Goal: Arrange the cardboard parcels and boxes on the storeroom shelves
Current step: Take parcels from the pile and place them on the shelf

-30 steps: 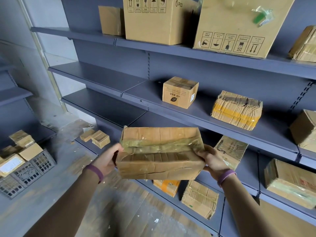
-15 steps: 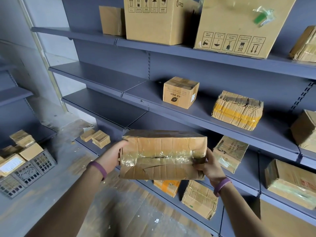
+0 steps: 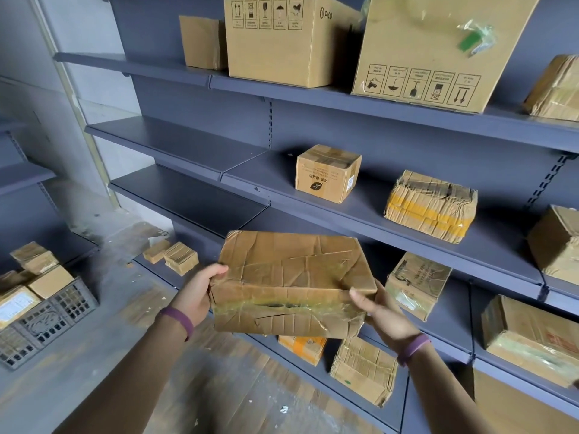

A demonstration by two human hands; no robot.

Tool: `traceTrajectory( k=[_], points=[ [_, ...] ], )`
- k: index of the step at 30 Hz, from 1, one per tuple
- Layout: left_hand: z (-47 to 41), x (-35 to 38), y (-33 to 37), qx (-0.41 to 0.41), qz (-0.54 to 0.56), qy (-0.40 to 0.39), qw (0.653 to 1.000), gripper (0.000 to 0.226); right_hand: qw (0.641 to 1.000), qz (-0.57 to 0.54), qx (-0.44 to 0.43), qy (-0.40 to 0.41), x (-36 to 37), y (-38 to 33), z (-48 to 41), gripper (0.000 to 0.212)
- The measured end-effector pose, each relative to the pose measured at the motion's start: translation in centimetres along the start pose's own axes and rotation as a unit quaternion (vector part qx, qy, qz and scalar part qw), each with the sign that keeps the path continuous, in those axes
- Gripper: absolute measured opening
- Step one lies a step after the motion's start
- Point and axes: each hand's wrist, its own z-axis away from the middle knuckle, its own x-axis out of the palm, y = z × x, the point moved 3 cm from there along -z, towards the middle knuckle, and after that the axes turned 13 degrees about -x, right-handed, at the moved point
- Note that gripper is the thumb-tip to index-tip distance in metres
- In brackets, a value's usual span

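Note:
A crumpled, taped cardboard parcel is held in the air in front of the grey shelves. My left hand grips its left end, thumb on top. My right hand grips its right end from below, thumb on the front face. The parcel's broad face points up, its torn taped edge toward me. On the middle shelf stand a small printed box and a yellow-taped parcel.
Big cartons fill the top shelf. More parcels lie on the lower shelves, right of the one I hold. The left halves of the middle shelves are bare. A grey crate with small boxes sits on the floor at left.
The parcel has been turned over in my hands: its taped seam side rolled down toward me and a broad creased face now lies on top. Both hands shifted their grip.

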Motion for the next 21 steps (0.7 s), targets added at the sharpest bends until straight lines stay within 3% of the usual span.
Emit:
traceTrajectory(
  k=[2, 5, 10, 13, 15, 17, 19, 20, 21],
  points=[
    [-0.3, -0.1, -0.3, 0.002, -0.015, 0.006, 1.000, 0.044, 0.999, -0.021, 0.026, 0.033, 0.0, -0.2, 0.0, 0.092],
    [-0.3, 0.3, -0.3, 0.007, -0.032, 0.004, 0.999, 0.040, 0.997, -0.012, 0.045, 0.069, -0.3, 0.1, -0.6, 0.096],
    [-1.5, 0.1, -0.5, 0.029, -0.088, -0.041, 0.995, 0.069, 0.993, 0.050, 0.008, 0.105, -0.7, -0.3, -0.8, 0.092],
    [-1.1, 0.9, -0.3, 0.030, -0.134, 0.001, 0.991, 0.046, 0.993, 0.055, -0.011, 0.106, -0.8, -0.3, -0.3, 0.063],
    [-0.8, 1.6, 0.0, 0.014, -0.128, 0.037, 0.991, 0.029, 0.992, 0.070, -0.031, 0.103, -0.8, -0.3, -0.3, 0.056],
    [-0.6, 2.2, 0.4, -0.021, -0.108, 0.051, 0.993, 0.056, 0.989, 0.096, -0.053, 0.097, -0.8, -0.3, -0.3, 0.059],
    [-0.9, 2.4, 0.8, -0.054, -0.092, 0.062, 0.992, 0.106, 0.985, 0.123, -0.070, 0.099, -1.0, -0.3, -0.3, 0.061],
    [-1.0, 2.3, 0.8, -0.062, -0.085, 0.070, 0.992, 0.115, 0.983, 0.133, -0.075, 0.105, -1.1, -0.3, -0.3, 0.061],
    [-1.0, 2.3, 0.8, -0.065, -0.087, 0.075, 0.991, 0.111, 0.981, 0.139, -0.079, 0.107, -1.1, -0.3, -0.3, 0.061]
  ],
)
